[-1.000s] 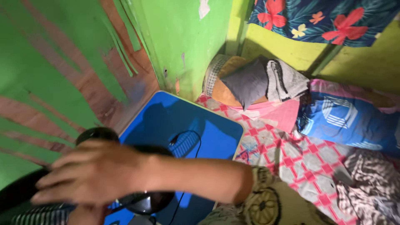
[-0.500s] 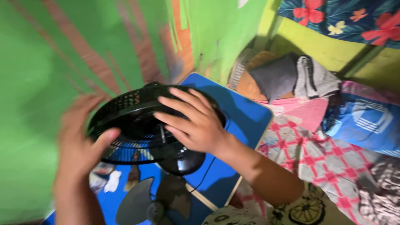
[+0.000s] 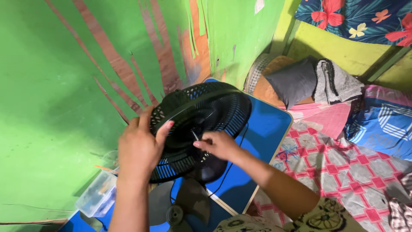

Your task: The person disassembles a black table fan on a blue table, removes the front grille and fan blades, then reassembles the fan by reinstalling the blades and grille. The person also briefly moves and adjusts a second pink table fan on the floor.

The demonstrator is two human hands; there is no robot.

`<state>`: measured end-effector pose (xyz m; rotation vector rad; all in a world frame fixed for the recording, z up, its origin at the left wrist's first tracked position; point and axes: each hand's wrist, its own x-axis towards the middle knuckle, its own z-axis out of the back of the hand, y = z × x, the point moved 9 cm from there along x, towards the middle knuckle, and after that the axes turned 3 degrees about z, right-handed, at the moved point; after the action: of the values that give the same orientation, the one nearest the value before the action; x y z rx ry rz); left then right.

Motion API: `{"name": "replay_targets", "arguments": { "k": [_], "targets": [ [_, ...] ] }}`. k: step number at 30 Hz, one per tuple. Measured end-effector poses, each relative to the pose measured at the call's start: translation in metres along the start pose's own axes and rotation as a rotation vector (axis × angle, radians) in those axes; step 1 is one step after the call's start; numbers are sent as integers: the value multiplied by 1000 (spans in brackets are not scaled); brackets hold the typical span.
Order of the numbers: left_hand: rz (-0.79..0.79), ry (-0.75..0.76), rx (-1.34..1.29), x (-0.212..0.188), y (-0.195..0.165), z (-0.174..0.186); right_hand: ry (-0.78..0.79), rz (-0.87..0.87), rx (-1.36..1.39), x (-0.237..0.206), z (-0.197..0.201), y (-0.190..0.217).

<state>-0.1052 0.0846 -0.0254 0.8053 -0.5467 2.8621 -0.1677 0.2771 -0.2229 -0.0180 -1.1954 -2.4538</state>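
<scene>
A blue table (image 3: 266, 129) with a pale edge stands against the green wall. On it lie grey fan blades (image 3: 180, 206) near the front and a black cord (image 3: 234, 161) running across the top. Beside it, a pink checked bedsheet (image 3: 343, 172) carries a grey pillow (image 3: 294, 81), a folded grey cloth (image 3: 339, 81) and a blue patterned pillow (image 3: 382, 124).

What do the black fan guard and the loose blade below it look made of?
Fan guard: likely moulded black plastic, matte, with thick uniform ribs rather than wire. Blade: seemingly translucent grey plastic, smooth and slightly glossy. The left hand grips the guard's rim.
</scene>
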Motion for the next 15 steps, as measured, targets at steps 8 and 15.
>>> {"name": "replay_targets", "arguments": {
  "k": [8,15],
  "targets": [
    [-34,-114,40,-8,-8,3,206,-211,-361,32,15,14],
    [-46,-141,12,-19,-1,9,382,-552,79,32,-27,-34]
  ]
}}
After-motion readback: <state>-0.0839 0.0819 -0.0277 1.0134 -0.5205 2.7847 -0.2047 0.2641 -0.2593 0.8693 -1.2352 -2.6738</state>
